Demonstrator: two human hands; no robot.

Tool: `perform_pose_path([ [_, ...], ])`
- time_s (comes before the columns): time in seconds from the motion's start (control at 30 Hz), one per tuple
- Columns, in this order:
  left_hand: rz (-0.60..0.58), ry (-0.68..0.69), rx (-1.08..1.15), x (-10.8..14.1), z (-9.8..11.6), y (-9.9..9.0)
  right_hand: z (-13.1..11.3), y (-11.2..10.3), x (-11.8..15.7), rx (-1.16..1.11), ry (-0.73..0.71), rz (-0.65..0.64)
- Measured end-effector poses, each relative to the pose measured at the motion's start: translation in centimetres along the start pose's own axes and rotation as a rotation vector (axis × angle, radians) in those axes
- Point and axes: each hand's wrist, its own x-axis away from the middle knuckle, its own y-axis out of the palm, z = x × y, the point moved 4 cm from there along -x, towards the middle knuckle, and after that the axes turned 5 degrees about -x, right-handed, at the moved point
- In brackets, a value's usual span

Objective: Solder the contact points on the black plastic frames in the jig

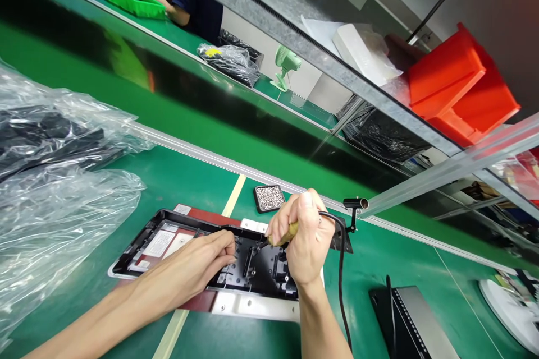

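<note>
A long black plastic housing [266, 276] lies open side up in a red-brown fixture with white blocks [256, 304]. My right hand [310, 238] is wrapped round the yellowish handle of a soldering iron [289, 233], its tip pointing down and left into the housing. A black cord runs from the handle toward the front edge of the view. Over the middle of the housing, my left hand [206, 258] has its fingertips pinched together; whatever they hold is too small to make out. Behind the housing sits a small black tray [256, 202] of tiny metal pieces [270, 198].
A black iron stand [352, 214] stands right of the housing. Clear plastic bags [63, 207] with black parts fill the left. A black and grey device [415, 320] lies at right. Red bins [455, 84] sit on the overhead shelf. Across the divider, a person works beside a green bin [132, 0].
</note>
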Motion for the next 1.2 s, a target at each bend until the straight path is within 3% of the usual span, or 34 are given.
perform_pose_path([
  [0.13, 0.119, -0.028, 0.003, 0.2, 2.3, -1.8, -0.5, -0.4, -0.1, 0.108, -0.029, 0.015],
  [0.3, 0.247, -0.058, 0.218, -1.4, 7.4, -5.9, -1.5, -0.6, -0.6, 0.292, -0.147, 0.023],
  [0.4, 0.293, 0.078, 0.391, -3.4, 10.1, -7.4, -1.8, -0.6, -0.7, 0.362, -0.176, -0.012],
  [0.53, 0.273, 0.227, 0.560, -5.5, 12.2, -7.2, -1.8, -0.8, -0.6, 0.427, -0.183, -0.070],
  [0.8, 0.217, 0.218, 0.695, -6.9, 14.4, -6.9, -1.8, -1.4, -0.5, 0.523, -0.174, -0.082],
  [1.2, 0.341, 0.211, 0.691, -6.7, 14.6, -7.1, -2.3, -1.1, -0.5, 0.598, -0.202, -0.122],
])
